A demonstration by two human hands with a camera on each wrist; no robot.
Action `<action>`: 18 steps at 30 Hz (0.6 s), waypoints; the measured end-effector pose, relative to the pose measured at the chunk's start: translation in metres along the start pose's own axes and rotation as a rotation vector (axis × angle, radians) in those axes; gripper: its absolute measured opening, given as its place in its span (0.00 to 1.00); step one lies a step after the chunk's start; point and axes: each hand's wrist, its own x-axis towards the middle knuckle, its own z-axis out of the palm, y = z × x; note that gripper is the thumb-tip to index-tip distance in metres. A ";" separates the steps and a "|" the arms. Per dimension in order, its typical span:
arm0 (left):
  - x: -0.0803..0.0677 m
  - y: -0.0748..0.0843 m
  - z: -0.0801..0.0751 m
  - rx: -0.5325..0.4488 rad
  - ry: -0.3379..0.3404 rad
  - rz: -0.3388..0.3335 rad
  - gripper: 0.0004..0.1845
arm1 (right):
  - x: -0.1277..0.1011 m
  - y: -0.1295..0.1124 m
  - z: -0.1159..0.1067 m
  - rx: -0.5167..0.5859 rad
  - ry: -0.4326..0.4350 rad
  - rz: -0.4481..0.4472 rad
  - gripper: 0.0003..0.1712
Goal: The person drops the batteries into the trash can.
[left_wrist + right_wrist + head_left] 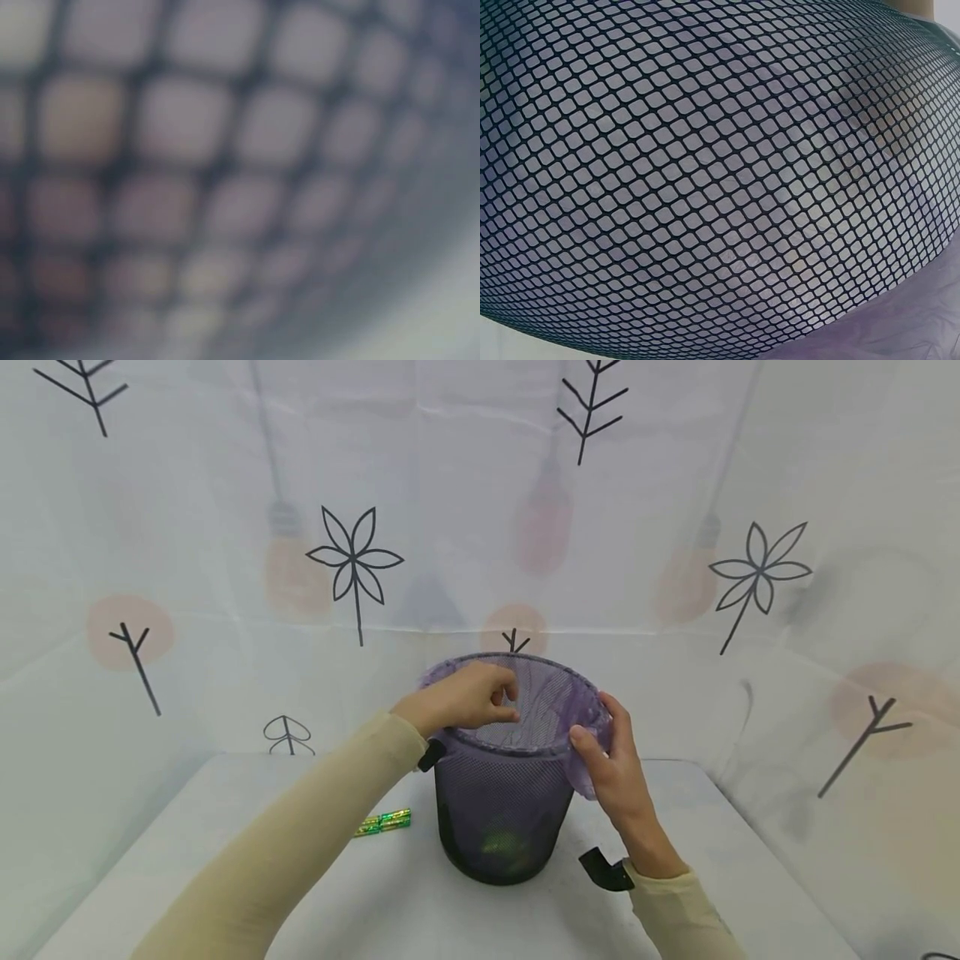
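Observation:
A black mesh wastebasket (pixel 502 793) stands upright on the table, lined with a thin purple trash bag (pixel 581 777) folded out over its rim. My right hand (pixel 618 768) grips the rim and bag at the right side, thumb on the near side. Over the opening is my left hand (pixel 468 697), its fingers loosely bent and thumb apart, with nothing visible between them. Close mesh (pixel 690 165) fills the right wrist view, the purple bag hanging at lower right. In the left wrist view, only blurred mesh (pixel 180 120) shows.
Shiny green tubes (pixel 393 820) lie on the white table (pixel 375 893) left of the basket, partly behind my left sleeve. A blurred green patch (pixel 501 843) shows through the basket's lower mesh. A printed white curtain (pixel 450 485) hangs behind.

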 end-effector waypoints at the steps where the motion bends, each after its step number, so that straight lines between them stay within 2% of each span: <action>1: 0.000 -0.001 0.000 0.002 0.004 0.004 0.18 | 0.000 0.000 0.000 0.003 -0.001 0.002 0.41; 5: 0.001 -0.002 0.000 0.012 0.031 0.028 0.16 | 0.000 0.000 0.000 0.016 -0.002 0.001 0.40; 10: 0.000 -0.001 -0.002 0.018 0.116 0.054 0.14 | 0.000 0.002 -0.001 0.032 -0.005 -0.004 0.40; 18: -0.019 -0.003 -0.009 0.012 0.238 0.122 0.11 | 0.000 0.001 0.000 0.038 -0.004 -0.007 0.40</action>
